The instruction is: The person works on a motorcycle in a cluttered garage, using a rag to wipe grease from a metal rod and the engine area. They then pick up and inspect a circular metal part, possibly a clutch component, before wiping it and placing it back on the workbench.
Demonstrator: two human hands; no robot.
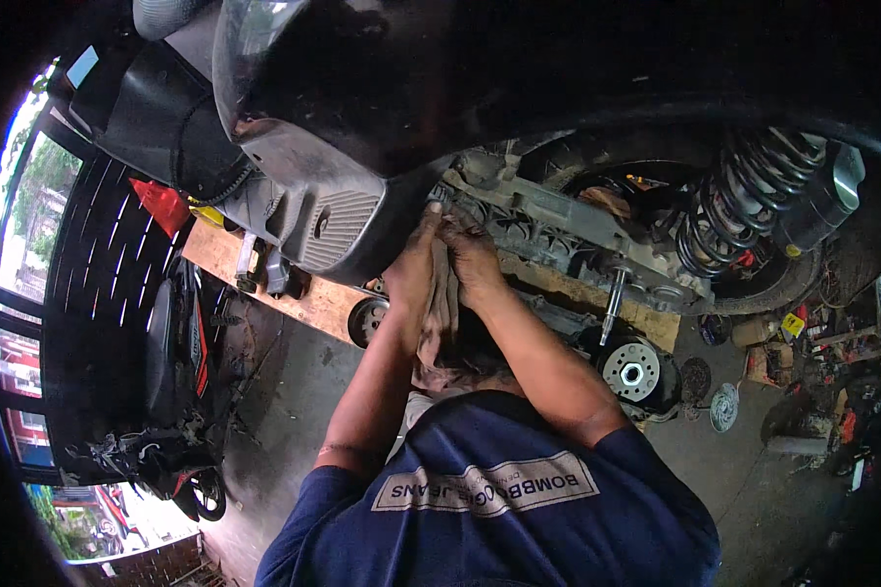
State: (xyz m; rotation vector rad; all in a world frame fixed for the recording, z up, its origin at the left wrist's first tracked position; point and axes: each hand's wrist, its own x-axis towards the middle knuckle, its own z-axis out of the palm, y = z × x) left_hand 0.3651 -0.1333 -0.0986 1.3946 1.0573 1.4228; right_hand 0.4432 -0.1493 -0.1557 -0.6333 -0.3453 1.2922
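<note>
A dirty grey-brown rag (440, 313) hangs from between my two hands down toward my lap. My left hand (416, 264) is closed on the rag's upper end, its thumb pointing up. Close beside it, my right hand (472, 259) has its fingers curled in around the same cloth. Both are up against a scooter's opened engine casing (548, 220), next to the grey textured footboard (328, 210). The fingertips are partly hidden by the casing and by each other, so any small part among them cannot be made out.
Under the scooter lies a wooden board (308, 303) holding loose parts. On the right are a round clutch part (631, 372), a black coil spring (754, 201), a metal shaft (614, 305) and scattered tools. Another motorbike (181, 460) stands at the left.
</note>
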